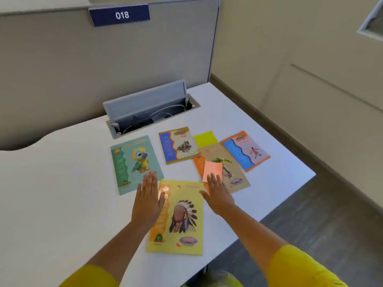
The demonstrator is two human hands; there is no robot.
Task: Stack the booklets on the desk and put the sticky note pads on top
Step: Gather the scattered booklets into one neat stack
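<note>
1. Head view, hands: left hand flat, fingers together and extended, holding nothing; its fingertips lie over the lower edge of the green parrot booklet, its thumb side over the left edge of the yellow booklet; contact or hover, cannot tell.
2. Right hand also flat and empty; fingertips at the near edge of the orange sticky pad; thumb points at the yellow booklet's top right corner.
3. Progress: nothing stacked; five booklets spread on the white desk; yellow one lies between the two hands.
4. Beyond the right fingertips: tan booklet with the orange pad on top of it; yellow-green sticky pad farther back, partly tucked under the tan cover; blue-orange booklet far right.
5. Between and beyond both sets of fingertips: blue plant-cover booklet.
6. Left to do, by my read: gather all five, then place both pads on top.
7. Materials: thin glossy printed covers, rectangular, flat, likely slippery; pads are plain matte paper squares; desk smooth laminate.
8. Far past the fingertips: open grey cable tray with wires.
</note>
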